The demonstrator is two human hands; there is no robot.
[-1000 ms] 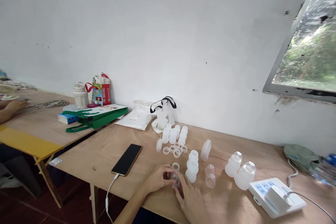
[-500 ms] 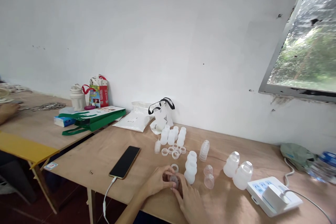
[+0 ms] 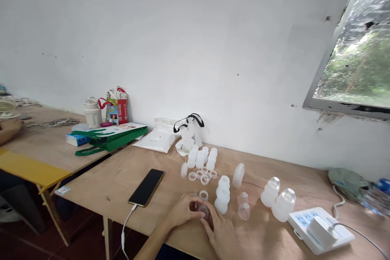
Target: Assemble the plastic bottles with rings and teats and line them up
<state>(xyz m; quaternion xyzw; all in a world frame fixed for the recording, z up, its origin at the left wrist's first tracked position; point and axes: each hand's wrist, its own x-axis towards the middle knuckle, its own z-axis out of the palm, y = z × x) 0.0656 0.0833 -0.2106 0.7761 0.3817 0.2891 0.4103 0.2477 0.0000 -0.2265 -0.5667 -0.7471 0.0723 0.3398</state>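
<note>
Near the table's front edge, my left hand (image 3: 185, 212) and my right hand (image 3: 217, 229) meet around a small translucent round piece (image 3: 203, 211). Fingertips of both hands grip it; its exact kind is hard to make out. Just beyond the fingers lies a whitish plastic ring (image 3: 203, 195). Frosted bottle bodies (image 3: 222, 201) stand close by on the right, with clear dome caps (image 3: 243, 211) beside them. Farther back are several more rings (image 3: 205, 178), a stack of translucent nipples (image 3: 184, 169) and a group of frosted bottles (image 3: 199, 158).
A phone (image 3: 146, 187) on a cable lies to the left. At right stand two capped bottles (image 3: 283, 207), a stack of clear caps (image 3: 238, 176) and a white power strip (image 3: 317, 227). Bags (image 3: 158, 136) rest against the wall. Another person's hand (image 3: 10, 130) shows far left.
The view has shifted slightly, so everything sits a little farther right. Both hands keep the small round piece between their fingers in nearly the same pose.
</note>
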